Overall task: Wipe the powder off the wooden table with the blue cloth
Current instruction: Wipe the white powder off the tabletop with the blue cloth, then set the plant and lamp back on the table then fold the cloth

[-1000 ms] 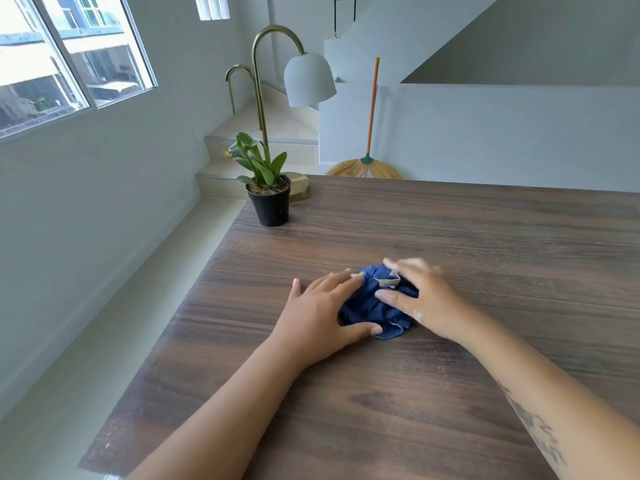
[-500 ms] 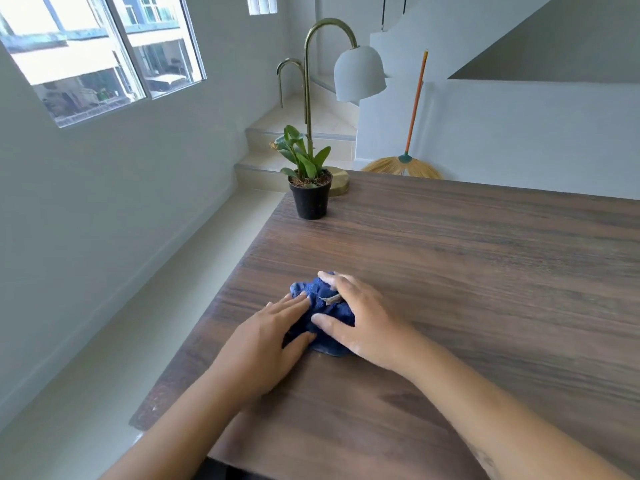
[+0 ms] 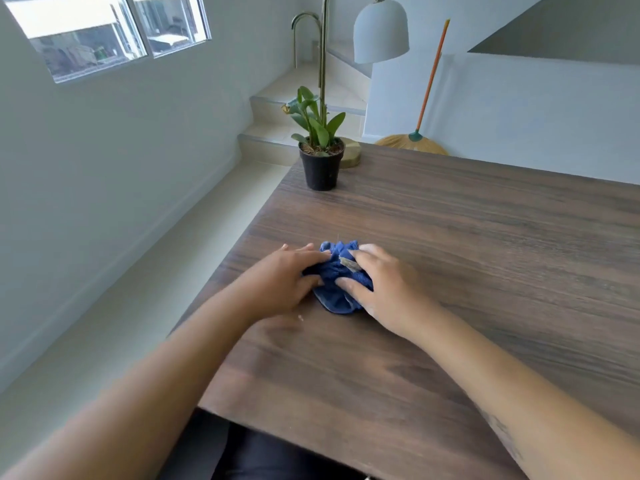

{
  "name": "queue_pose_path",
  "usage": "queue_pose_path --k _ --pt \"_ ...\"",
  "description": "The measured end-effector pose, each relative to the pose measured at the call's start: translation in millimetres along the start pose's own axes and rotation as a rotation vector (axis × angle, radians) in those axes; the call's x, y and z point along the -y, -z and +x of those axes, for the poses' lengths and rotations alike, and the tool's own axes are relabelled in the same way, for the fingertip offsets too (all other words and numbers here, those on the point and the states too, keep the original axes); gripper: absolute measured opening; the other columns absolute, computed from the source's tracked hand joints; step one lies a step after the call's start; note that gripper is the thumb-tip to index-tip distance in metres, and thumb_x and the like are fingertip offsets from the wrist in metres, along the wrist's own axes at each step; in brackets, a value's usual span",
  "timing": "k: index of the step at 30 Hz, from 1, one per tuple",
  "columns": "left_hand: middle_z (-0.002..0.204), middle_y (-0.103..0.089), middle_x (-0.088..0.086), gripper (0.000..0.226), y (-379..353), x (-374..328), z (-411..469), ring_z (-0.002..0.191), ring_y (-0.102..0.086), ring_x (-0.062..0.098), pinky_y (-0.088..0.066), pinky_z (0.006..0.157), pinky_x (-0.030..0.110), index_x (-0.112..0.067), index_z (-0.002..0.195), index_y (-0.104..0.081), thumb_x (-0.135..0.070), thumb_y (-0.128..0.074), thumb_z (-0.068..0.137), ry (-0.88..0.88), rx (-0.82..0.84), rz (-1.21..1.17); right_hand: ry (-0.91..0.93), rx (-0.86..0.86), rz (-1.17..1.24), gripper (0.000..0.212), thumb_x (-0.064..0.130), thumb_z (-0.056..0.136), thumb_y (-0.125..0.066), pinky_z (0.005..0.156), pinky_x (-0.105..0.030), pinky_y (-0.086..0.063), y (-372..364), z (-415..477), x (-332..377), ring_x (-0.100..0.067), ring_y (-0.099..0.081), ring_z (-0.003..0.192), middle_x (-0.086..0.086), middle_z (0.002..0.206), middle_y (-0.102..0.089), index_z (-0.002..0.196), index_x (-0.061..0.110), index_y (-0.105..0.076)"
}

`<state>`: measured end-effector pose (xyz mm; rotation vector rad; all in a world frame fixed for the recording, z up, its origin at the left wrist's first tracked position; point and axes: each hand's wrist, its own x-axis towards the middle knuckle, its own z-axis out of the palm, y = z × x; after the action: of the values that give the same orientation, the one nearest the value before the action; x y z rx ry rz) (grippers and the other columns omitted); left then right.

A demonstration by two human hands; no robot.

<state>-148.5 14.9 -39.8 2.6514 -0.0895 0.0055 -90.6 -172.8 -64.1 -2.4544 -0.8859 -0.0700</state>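
Pressing in from both sides, the fingers (image 3: 306, 251) of the left hand (image 3: 273, 285) are lying nearly straight against the blue cloth (image 3: 334, 296) while the right hand (image 3: 388, 289) is cupping it, bunched between them on the table (image 3: 467, 271) near its left edge, a white speck (image 3: 300, 318) sitting just nearside, closest to that left hand.

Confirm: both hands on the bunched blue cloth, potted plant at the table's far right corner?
Wrong side. The head view shows the potted plant at the wooden table's far left corner. The left hand and right hand are both on the bunched blue cloth.
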Motion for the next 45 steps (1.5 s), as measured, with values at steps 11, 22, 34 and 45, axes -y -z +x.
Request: queue_pose_path --k 11,22,34,45 --pt "0.1 -0.055 -0.046 0.035 38.3 47.7 -113.4 0.096 -0.044 -0.031 -0.028 0.083 -0.005 -0.031 0.111 -0.064 -0.008 -0.068 0.085 0.095 -0.106 -0.102 0.188 0.118 0.294 0.053 0.033 0.089 -0.062 0.1 -0.027 -0.037 -44.8 -28.3 93.6 -0.021 -0.048 0.118 -0.002 0.128 -0.05 0.139 0.02 -0.049" --pt "0.125 -0.063 0.001 0.032 19.6 44.4 -90.0 0.118 -0.052 0.012 -0.034 0.103 0.022 -0.015 0.117 -0.065 -0.015 -0.059 0.086 -0.085 -0.091 0.005 0.113 -0.035 0.172 0.034 0.027 0.075 -0.063 0.079 -0.034 -0.048 -42.3 -29.9 78.4 -0.026 -0.059 0.095 -0.001 0.103 -0.059 0.107 0.017 -0.068" --pt "0.106 -0.065 -0.009 0.032 45.5 52.2 -85.0 0.092 -0.057 0.003 -0.041 0.083 0.012 -0.016 0.118 -0.064 -0.01 -0.066 0.087 0.051 -0.313 -0.017 0.136 -0.062 0.27 0.04 0.024 0.086 -0.066 0.086 -0.029 -0.045 -38.4 19.7 91.0 -0.02 -0.055 0.105 0.001 0.118 -0.055 0.126 0.02 -0.06" --pt "0.101 -0.056 -0.026 0.034 32.1 54.6 -60.0 0.095 -0.053 -0.004 -0.041 0.08 0.017 -0.053 0.102 -0.047 -0.03 -0.053 0.078 0.035 -0.045 -0.128 0.141 0.121 0.186 0.054 0.046 0.089 -0.059 0.103 -0.029 -0.036 -40.4 10.6 61.2 -0.011 -0.042 0.122 0.011 0.135 -0.041 0.139 0.03 -0.045"
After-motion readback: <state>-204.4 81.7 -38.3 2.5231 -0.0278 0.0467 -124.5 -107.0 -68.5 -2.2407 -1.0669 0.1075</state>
